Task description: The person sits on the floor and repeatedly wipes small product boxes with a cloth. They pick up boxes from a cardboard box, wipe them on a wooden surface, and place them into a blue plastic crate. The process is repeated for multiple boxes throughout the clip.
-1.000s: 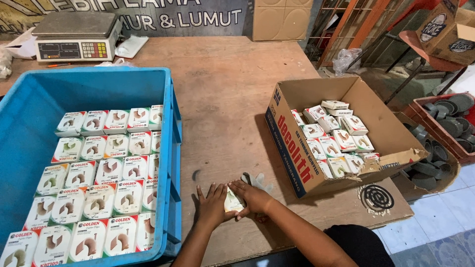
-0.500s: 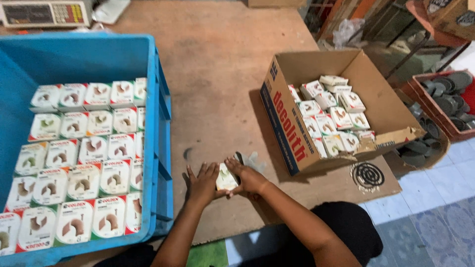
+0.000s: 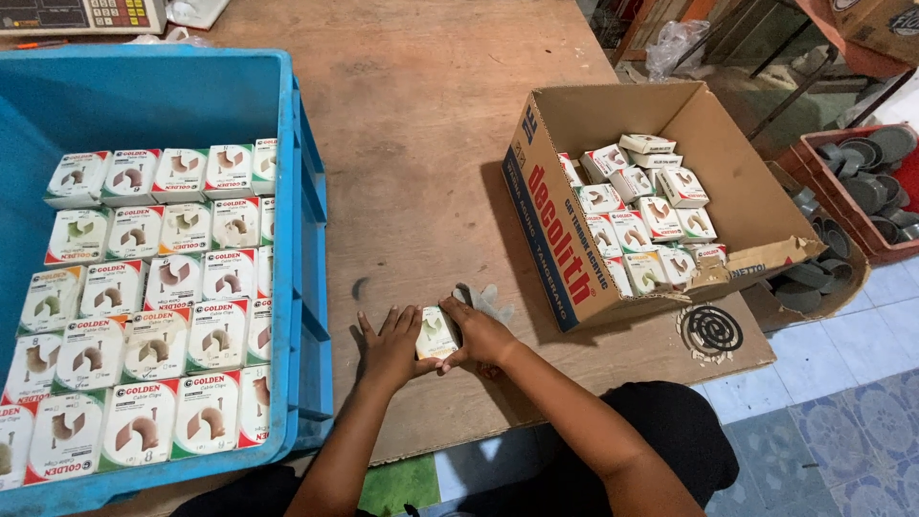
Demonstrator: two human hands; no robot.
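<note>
Bench [image 3: 431, 124] worn brown wood, stained, near edge ragged; patterned tile floor [image 3: 842, 440] to right. Blue crate [image 3: 304, 191] on left, small white clip boxes [image 3: 163, 287] in rows inside. Open cardboard carton [image 3: 584, 115] on right, same boxes loose within. Red tray [image 3: 895, 251] of dark round parts at far right, cut off. Weighing scale [image 3: 77, 13] at top edge, mostly cropped. Left hand [image 3: 388, 347] and right hand [image 3: 479, 333] pressed on single small box [image 3: 437, 332] between them, on bench near front edge. Grey scrap behind right hand, unclear.
</note>
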